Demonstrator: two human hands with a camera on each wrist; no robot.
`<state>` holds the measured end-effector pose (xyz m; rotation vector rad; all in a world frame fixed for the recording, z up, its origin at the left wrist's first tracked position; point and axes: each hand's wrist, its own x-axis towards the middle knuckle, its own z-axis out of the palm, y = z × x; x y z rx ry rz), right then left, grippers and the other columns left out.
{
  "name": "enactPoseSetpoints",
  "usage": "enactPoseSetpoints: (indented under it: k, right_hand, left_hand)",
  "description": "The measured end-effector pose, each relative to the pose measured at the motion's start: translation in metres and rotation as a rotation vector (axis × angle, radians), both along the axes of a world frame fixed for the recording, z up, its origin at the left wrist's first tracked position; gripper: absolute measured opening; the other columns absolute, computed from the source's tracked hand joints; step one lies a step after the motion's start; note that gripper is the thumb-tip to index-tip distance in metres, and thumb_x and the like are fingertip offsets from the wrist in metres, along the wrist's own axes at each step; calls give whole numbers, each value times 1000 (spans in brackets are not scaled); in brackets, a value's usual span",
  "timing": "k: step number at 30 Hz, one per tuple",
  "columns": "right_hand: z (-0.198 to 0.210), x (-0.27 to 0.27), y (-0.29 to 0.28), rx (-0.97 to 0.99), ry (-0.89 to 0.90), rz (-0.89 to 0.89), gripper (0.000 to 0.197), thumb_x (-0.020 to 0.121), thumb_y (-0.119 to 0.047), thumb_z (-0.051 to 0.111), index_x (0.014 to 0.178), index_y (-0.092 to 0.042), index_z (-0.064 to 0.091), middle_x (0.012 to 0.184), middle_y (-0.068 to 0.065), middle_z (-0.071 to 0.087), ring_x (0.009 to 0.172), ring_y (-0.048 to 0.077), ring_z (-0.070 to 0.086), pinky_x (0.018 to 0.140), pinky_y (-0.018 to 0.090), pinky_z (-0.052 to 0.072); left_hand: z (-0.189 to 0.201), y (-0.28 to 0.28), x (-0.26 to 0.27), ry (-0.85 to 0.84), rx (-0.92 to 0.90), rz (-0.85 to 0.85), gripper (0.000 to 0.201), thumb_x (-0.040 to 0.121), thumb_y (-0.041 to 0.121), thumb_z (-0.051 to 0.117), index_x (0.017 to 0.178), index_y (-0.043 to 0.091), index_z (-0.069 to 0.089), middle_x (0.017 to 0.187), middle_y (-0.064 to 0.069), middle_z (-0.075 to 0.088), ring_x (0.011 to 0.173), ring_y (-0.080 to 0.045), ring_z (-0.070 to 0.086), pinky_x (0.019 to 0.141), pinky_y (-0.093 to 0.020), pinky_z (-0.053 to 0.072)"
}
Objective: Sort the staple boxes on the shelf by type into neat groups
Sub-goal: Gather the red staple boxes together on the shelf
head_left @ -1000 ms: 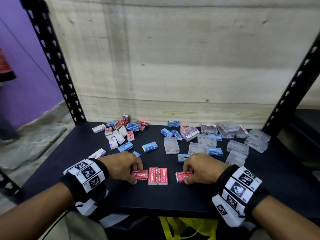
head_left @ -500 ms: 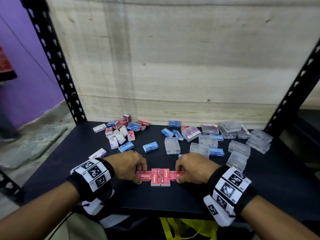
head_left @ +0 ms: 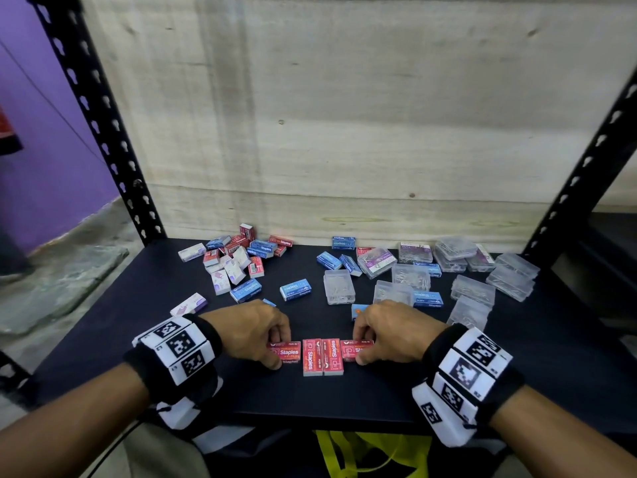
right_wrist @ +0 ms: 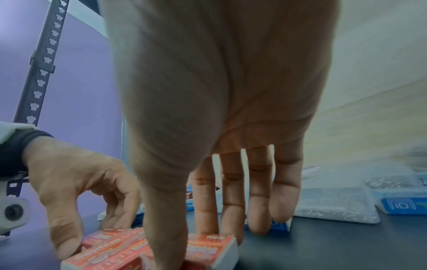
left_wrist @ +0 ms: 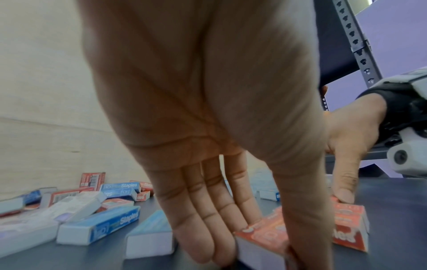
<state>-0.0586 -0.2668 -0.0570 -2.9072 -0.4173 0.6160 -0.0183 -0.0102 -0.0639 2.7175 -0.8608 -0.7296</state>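
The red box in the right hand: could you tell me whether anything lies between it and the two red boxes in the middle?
Nothing visible does: the red box held by the right hand lies directly beside the middle pair.

My left hand [head_left: 253, 334] covers the left end of the outer red box [head_left: 287, 352]; right hand [head_left: 386, 334] hides most of the far-right red box [head_left: 350, 350]. An orange-marked box [head_left: 358, 310] behind my right knuckles: only a corner shows, type unclear. Small blue box [head_left: 269, 302] behind left hand, mostly hidden. Wrist views: fingertips blurred, print on red boxes smeared. Clear cases [head_left: 472, 291] at right: contents too small to tell.
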Motion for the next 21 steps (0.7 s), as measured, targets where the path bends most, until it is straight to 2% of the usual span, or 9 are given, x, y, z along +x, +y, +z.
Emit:
enactPoseSetpoints:
  k: [6,10,13,15,17,21]
  right_hand:
    - [-2,1,1,-2,-17,26,38,80,-47,77,111,-27,69,110,-6,66,100,14,59,83,30,50]
    - [-3,4,2,-10,8,20,40,79,-47,77,112,-27,68,109,-6,64,98,14,59,84,31,51]
    - [0,9,4,-23,81,27,39,79,-49,77,111,-28,67,105,-8,65,95,13,60,87,34,52]
    - [7,15,5,-12,125,32,38,81,-50,74,112,-29,66,97,-12,65,92,11,61,86,31,52]
    - [14,27,9,2,123,32,39,84,-51,72,115,-29,65,96,-14,65,90,9,61,84,28,50]
    - [23,62,25,32,60,16,38,86,-48,70,117,-26,64,106,-8,66,97,13,61,90,31,50]
  left_hand:
    - [-4,-3,1,-16,-17,-7,38,75,39,79,108,27,65,97,13,64,76,1,55,64,-10,43]
    - [-5,-4,4,-3,1,-16,39,76,41,79,110,28,65,99,13,63,76,1,54,65,-10,43]
    - [-2,1,10,69,14,-6,46,76,50,77,115,30,63,103,16,63,79,4,57,67,-10,42]
    - [6,8,18,111,0,41,47,76,58,73,115,33,62,102,18,65,85,4,60,71,-12,44]
    - [14,19,31,87,-25,107,42,78,59,71,111,34,63,98,18,67,88,2,62,77,-15,47]
    - [25,47,67,-72,-6,223,28,83,51,70,102,31,65,92,16,68,83,-3,61,75,-18,45]
